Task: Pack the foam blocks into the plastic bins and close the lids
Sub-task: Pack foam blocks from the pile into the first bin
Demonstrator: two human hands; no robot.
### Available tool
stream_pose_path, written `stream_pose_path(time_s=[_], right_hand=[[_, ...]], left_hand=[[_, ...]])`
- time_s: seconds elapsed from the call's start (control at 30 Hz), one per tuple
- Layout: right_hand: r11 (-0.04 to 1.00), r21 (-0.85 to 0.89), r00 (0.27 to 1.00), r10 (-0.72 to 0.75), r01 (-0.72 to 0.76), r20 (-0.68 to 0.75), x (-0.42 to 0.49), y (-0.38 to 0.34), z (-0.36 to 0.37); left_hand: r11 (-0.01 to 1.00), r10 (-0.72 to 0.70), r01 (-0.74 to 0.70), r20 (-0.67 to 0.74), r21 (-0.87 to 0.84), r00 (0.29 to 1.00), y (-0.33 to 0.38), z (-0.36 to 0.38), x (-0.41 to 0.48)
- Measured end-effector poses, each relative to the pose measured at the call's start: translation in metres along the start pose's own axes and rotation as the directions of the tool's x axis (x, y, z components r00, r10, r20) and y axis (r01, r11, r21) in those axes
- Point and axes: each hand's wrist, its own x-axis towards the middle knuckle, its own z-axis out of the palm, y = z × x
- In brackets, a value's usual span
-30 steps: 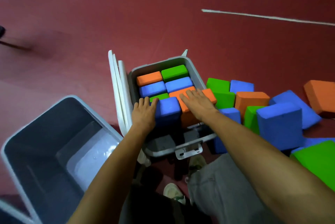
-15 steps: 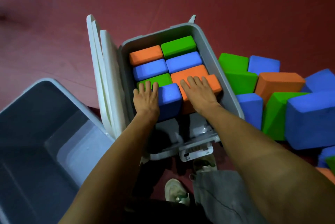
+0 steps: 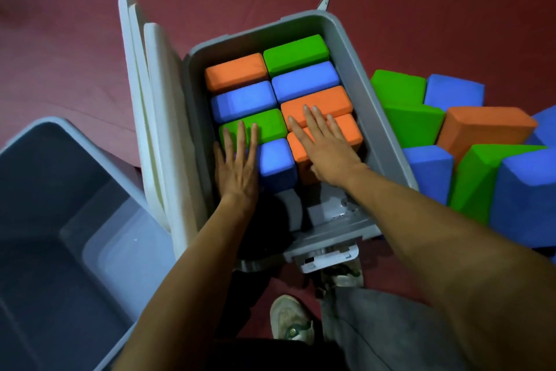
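**A:** Step shown?
**B:** Foam blocks are being pressed level inside the bin (image 3: pixel 376 118). The left grip (image 3: pixel 237 166), released, is laid flat on the blue block (image 3: pixel 278 164), and the right grip (image 3: pixel 328 151), released, on the orange block (image 3: pixel 346 133).
**A:** Next?
**B:** The gap by the near wall is probably to be filled from the loose blocks (image 3: pixel 481 130).

- The foam blocks (image 3: pixel 304 79) are looking matt and finely grainy, with soft, rounded edges.
- The grey bin (image 3: pixel 364 94) is showing smooth plastic walls with a dull sheen.
- The white lids (image 3: pixel 162 100) are looking like smooth, matt plastic.
- The second bin (image 3: pixel 45 190) is catching light on a glossier plastic base.
- The red floor (image 3: pixel 75 55) is looking smooth and matt.
- The grey trousers (image 3: pixel 376 334) are showing as matt cloth.
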Motion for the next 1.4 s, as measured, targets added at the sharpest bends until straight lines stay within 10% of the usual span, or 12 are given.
stream_pose_path(time_s=[0.7, 1.4], right_hand=[[0.998, 0.007, 0.975, 0.056, -0.059, 0.214, -0.004, -0.005, -0.039], [0.944, -0.160, 0.901, 0.324, -0.289, 0.289, -0.226, 0.039, -0.217]], left_hand=[[1.000, -0.008, 0.009, 0.133, -0.005, 0.991, 0.013, -0.031, 0.002], [0.885, 0.465, -0.466, 0.072, -0.009, 0.882, 0.147, -0.260, -0.127]])
